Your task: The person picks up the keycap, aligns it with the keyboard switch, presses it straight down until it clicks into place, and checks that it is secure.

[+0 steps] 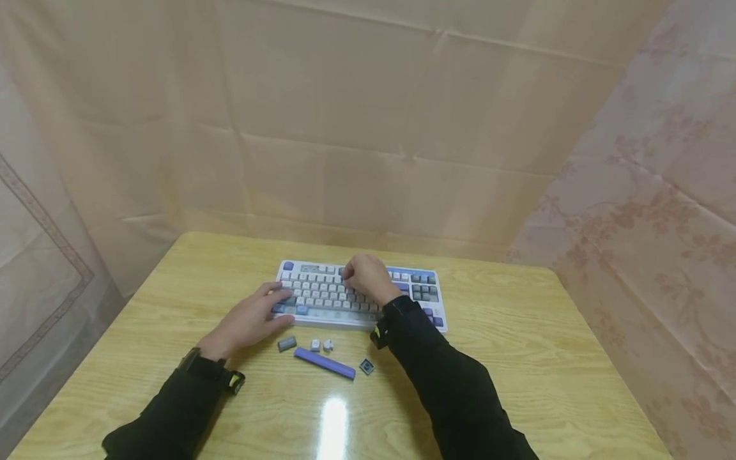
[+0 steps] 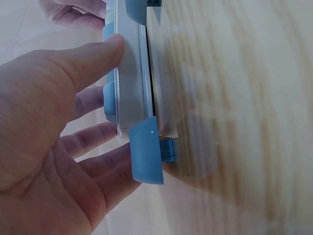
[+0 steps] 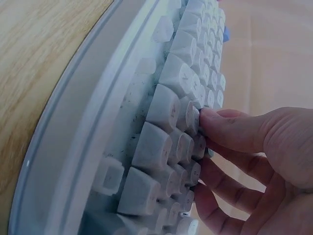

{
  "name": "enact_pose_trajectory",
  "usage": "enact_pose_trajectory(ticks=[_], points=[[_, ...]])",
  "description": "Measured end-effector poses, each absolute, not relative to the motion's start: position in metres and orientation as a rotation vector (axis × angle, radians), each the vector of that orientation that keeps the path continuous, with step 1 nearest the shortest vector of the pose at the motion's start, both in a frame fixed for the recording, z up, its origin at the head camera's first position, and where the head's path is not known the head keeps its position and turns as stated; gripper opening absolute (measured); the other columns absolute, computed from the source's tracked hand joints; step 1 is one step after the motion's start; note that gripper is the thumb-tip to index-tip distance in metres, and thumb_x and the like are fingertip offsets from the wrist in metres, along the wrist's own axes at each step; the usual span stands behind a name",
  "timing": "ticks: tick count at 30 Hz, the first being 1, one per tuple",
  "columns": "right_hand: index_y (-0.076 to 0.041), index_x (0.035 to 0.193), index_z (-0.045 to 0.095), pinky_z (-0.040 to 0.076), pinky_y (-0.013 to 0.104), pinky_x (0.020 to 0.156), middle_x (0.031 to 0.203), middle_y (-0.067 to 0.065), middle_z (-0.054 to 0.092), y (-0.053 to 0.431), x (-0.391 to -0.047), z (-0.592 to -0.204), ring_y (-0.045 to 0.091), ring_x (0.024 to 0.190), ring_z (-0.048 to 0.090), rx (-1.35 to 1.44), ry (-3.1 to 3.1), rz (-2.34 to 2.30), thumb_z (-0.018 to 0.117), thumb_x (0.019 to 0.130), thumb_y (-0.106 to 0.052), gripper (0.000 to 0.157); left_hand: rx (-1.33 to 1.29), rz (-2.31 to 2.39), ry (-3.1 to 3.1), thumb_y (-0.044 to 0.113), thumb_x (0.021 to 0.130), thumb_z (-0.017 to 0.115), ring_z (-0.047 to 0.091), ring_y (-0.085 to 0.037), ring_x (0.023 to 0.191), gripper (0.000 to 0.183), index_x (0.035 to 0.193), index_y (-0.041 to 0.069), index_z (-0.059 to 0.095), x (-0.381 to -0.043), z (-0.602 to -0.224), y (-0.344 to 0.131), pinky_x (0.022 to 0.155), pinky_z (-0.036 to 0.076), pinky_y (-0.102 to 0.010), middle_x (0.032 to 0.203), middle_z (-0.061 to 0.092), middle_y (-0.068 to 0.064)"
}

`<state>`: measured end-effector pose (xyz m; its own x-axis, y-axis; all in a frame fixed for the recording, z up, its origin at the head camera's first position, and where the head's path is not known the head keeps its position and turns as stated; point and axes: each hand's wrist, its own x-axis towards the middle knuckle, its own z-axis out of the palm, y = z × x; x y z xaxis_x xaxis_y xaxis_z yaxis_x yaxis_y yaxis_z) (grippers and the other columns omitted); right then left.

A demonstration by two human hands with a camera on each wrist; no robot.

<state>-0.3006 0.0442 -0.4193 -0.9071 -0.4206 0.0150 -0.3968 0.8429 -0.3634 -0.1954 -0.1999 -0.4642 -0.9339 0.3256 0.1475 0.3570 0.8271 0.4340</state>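
A white keyboard (image 1: 330, 318) with white, grey, blue and purple keycaps lies on the table. My left hand (image 1: 250, 319) rests at its left end, thumb on the front edge and fingers spread over the side keys. My right hand (image 1: 370, 278) is at the upper rows, with thumb and curled fingertips pinching at a small keycap; the fingers mostly cover it. In front of the keyboard lie a long purple spacebar (image 1: 324, 363), a grey keycap (image 1: 287, 344), two small white keycaps (image 1: 315, 345) and an upturned dark keycap (image 1: 366, 366).
The wooden table (image 1: 506, 358) carries the keyboard near its back edge. Behind it hangs a beige cloth (image 1: 368, 128), with a flowered cloth (image 1: 661, 223) at the right. Part of the bottom key row shows bare plate (image 3: 132, 107).
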Motion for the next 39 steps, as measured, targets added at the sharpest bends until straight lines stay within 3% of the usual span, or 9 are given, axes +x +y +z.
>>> enact_pose_trajectory(ticks=[7,18,28,39], points=[[-0.018,0.086,0.077,0.049,0.031,0.082,0.089,-0.004,0.071,0.045,-0.298,-0.424,0.013,0.084,0.061,-0.664,2.951,-0.453,0.070,0.082,-0.012,0.009,-0.573,-0.747,-2.949,0.041,0.088,0.063,0.042,-0.039,0.126,0.061,0.137,0.007,0.050,-0.191,-0.465,-0.198,0.100,0.036,-0.054,0.144,0.037,-0.023],[-0.014,0.091,0.077,0.051,0.029,0.079,0.090,-0.002,0.072,0.050,-0.300,-0.432,0.013,0.085,0.063,-0.708,2.939,-0.648,0.070,0.083,-0.012,0.011,-0.568,-0.741,-2.929,0.039,0.087,0.065,0.045,-0.039,0.123,0.061,0.136,0.007,0.051,-0.195,-0.466,-0.199,0.099,0.038,-0.054,0.142,0.040,-0.024],[-0.011,0.103,0.074,0.050,0.028,0.080,0.099,0.001,0.071,0.057,-0.299,-0.441,0.014,0.091,0.063,-0.783,2.932,-0.653,0.067,0.087,-0.016,0.018,-0.567,-0.746,-2.944,0.038,0.088,0.063,0.045,-0.039,0.124,0.059,0.136,0.006,0.050,-0.198,-0.469,-0.197,0.099,0.038,-0.054,0.142,0.039,-0.024],[-0.008,0.107,0.071,0.051,0.032,0.073,0.101,0.007,0.067,0.075,-0.282,-0.439,0.018,0.087,0.061,-1.040,2.989,-0.646,0.065,0.088,-0.018,0.023,-0.554,-0.726,-2.965,0.040,0.088,0.063,0.045,-0.039,0.124,0.060,0.137,0.007,0.050,-0.204,-0.466,-0.195,0.099,0.038,-0.053,0.143,0.039,-0.023]])
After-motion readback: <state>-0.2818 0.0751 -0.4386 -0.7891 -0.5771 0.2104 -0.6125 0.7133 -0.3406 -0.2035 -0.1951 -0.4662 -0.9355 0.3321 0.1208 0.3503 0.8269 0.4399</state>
